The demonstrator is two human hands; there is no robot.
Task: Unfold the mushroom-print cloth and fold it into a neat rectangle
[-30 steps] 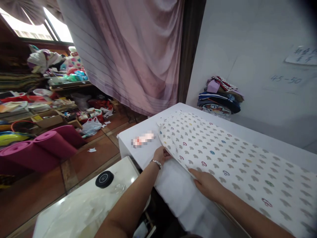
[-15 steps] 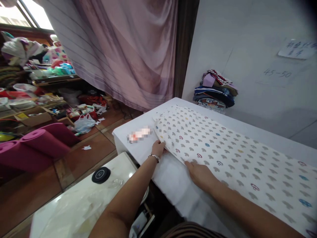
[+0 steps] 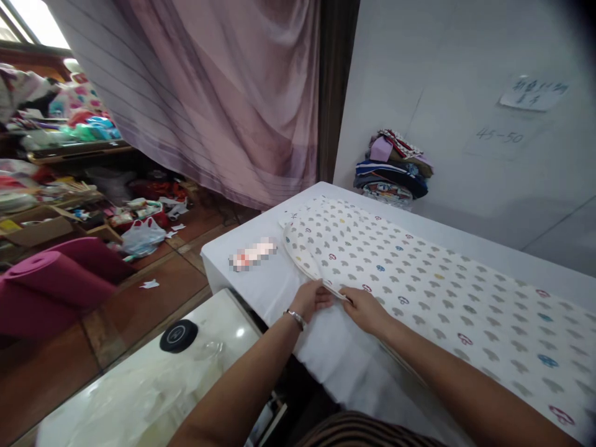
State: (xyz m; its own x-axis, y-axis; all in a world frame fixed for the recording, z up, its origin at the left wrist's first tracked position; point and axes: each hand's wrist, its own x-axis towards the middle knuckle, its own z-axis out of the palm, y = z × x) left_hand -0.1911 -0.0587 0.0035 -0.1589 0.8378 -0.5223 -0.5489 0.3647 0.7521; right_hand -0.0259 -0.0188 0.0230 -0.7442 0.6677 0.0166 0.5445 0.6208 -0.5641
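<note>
Between both hands' fingers, printed fabric edge pinched

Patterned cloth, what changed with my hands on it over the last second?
The left hand and right hand slid together along the near edge of the patterned cloth and now pinch it side by side; before, they sat apart. The cloth stays spread on the white table, and the folded pile by the wall is unmoved.

Mauve curtain hanging beside a dark door frame, pale wall to its right bearing a paper note, folded clothes stacked below, reddish tiled floor and cluttered shelves left of the curtain, daylight from a window above them.
</note>
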